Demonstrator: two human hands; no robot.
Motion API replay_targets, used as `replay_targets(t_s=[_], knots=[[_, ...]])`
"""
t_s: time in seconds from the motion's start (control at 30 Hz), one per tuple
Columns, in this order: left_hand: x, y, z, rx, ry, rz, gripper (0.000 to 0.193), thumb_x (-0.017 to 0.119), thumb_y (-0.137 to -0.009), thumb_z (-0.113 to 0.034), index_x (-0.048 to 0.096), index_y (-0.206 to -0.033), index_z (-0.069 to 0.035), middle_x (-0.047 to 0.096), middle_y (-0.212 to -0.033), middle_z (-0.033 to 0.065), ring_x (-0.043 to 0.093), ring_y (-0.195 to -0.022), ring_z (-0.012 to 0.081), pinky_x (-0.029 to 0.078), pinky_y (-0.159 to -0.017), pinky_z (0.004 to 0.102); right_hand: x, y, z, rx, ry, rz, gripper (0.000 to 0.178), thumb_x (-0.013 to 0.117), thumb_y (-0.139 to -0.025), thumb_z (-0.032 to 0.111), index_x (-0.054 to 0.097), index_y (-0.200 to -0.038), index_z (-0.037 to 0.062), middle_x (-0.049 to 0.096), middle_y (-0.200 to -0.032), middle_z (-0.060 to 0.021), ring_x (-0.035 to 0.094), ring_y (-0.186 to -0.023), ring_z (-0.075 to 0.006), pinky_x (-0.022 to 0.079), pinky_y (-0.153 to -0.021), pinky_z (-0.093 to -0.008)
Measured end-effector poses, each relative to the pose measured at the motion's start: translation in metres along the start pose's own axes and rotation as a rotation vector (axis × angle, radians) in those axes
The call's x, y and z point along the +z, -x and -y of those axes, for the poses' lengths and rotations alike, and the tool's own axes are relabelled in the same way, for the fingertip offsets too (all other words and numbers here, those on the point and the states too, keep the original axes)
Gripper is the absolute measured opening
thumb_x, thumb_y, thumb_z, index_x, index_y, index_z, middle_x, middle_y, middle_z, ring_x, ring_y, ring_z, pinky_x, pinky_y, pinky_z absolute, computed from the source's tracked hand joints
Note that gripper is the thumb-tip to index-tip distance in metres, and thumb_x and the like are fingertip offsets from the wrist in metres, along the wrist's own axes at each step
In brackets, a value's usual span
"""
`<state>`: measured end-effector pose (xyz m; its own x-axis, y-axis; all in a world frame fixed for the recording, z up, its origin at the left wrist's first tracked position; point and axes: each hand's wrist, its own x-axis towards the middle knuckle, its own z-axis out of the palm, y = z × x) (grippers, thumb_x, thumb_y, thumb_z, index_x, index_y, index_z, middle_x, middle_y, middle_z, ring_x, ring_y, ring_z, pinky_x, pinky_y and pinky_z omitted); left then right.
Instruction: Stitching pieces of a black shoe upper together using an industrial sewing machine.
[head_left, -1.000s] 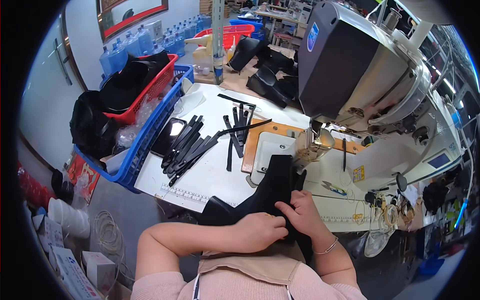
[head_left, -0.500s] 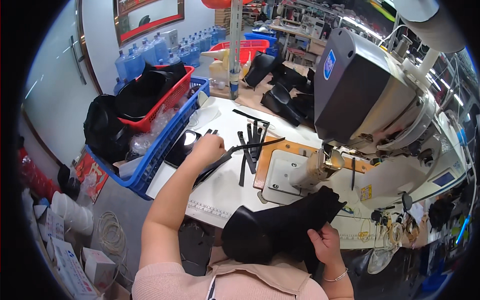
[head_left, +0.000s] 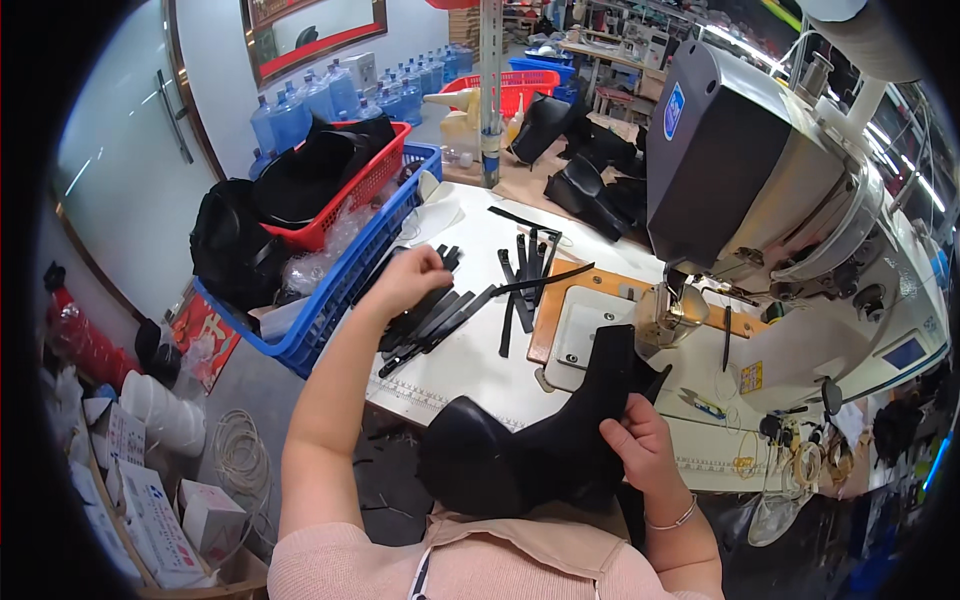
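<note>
My right hand (head_left: 640,447) is closed on the edge of a black leather piece that looks like a boot upper (head_left: 555,445), held near my lap below the sewing machine (head_left: 745,165). Its rounded end points left, and a narrow part stands up beside the machine's arm. Over a pile of black strips (head_left: 440,318) on the white tabletop, my left hand (head_left: 412,280) has its fingers curled together. Dark strip ends show blurred by its fingertips, but what lies between them is hidden. Several more black strips with metal fittings (head_left: 522,285) lie fanned out to the right.
A blue basket (head_left: 325,310) holding a red basket (head_left: 345,190) of black pieces stands left of the table. More black leather pieces (head_left: 590,190) lie at the back. A small cutter (head_left: 709,407) rests right of the machine bed. Boxes (head_left: 150,510) stand at lower left.
My left hand has shifted slightly up over the strips, and more of the strip pile shows. My right hand has raised and turned the boot upper, so its narrow part now points up.
</note>
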<state>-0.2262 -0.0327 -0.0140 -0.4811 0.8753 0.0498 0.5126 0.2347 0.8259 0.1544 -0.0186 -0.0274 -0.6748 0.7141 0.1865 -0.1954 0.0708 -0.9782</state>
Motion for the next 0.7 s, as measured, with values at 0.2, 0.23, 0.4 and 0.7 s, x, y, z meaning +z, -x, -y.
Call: replay_targets(t_s=[0.2,0.23,0.4,0.7], knots=[[-0.016,0.060,-0.085,0.452,0.106,-0.143,0.023,0.047,-0.093,0.000,0.056,-0.113,-0.005,0.052,-0.075,-0.0004,0.041,-0.058,0.0036,0.034,-0.052,0.0185,0.006,-0.026,-0.001,0.126,-0.026,0.095,0.030,0.059,-0.091,0.009,0.053,-0.120,0.0031,0.061,-0.092,0.0024,0.052,-0.074,-0.0031,0.043,-0.062,-0.0196],[-0.005,0.073,-0.096,0.552,0.009,-0.124,0.027,0.048,-0.089,0.000,0.060,-0.113,-0.002,0.059,-0.075,0.0065,0.056,-0.067,0.0135,0.046,-0.064,0.0274,0.007,-0.029,-0.008,0.136,-0.103,0.083,0.031,0.059,-0.091,0.009,0.053,-0.120,0.0034,0.061,-0.092,0.0027,0.052,-0.074,-0.0026,0.043,-0.063,-0.0191],[0.046,0.119,-0.125,0.686,-0.090,0.255,0.028,0.054,-0.091,-0.008,0.059,-0.118,-0.002,0.055,-0.091,0.0133,0.058,-0.085,0.0256,0.046,-0.073,0.0312,0.011,-0.026,-0.012,0.091,-0.234,0.006,0.031,0.057,-0.091,0.007,0.052,-0.121,0.0039,0.061,-0.099,0.0025,0.053,-0.079,-0.0021,0.043,-0.066,-0.0174],[0.080,0.107,-0.129,0.260,0.312,0.481,0.016,0.069,-0.081,-0.005,0.071,-0.096,-0.001,0.069,-0.085,0.0054,0.063,-0.076,0.0088,0.050,-0.070,0.0223,0.006,-0.016,0.002,0.069,-0.094,-0.154,0.026,0.058,-0.091,0.009,0.054,-0.117,0.0061,0.061,-0.093,0.0035,0.054,-0.078,-0.0027,0.044,-0.063,-0.0189]])
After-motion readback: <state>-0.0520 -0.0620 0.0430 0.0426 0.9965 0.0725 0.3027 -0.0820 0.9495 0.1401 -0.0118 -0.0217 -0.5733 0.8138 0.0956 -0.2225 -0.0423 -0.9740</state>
